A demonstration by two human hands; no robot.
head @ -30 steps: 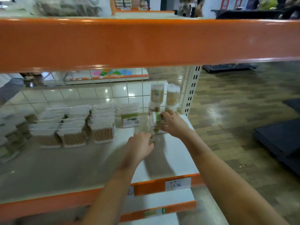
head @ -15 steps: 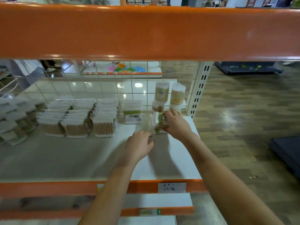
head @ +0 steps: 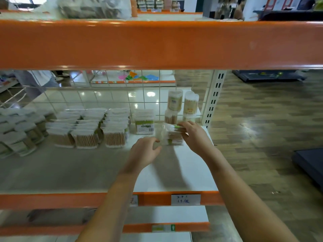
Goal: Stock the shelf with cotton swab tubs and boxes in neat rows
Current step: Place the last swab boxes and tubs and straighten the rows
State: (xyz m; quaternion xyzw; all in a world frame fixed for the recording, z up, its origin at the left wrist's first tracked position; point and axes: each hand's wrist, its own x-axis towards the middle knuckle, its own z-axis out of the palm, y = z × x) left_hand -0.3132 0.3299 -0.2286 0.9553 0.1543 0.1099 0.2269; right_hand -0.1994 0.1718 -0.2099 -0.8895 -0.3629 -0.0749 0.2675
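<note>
Both hands are working at the right end of the shelf [head: 183,175]. The right hand [head: 195,135] is gripping a clear box of swabs [head: 172,135], fingers curled over its top far edge; the box is sitting on the shelf or hovering just above it, contact unclear through blur. The left hand [head: 145,151] is lying at 7 o'clock of the box, fingertips touching its near-left corner, fingers loosely curled; whether they are pinching it cannot be told. The box's long axis is running left-right. At 10 o'clock a labelled box [head: 144,124] is standing just beside; at 12 o'clock two tall tubs [head: 182,106] are standing near. The shelf's right edge is lying at 3 o'clock, close. Open room is lying toward 6 o'clock. Judgement: the right hand is leading, the left steadying.
</note>
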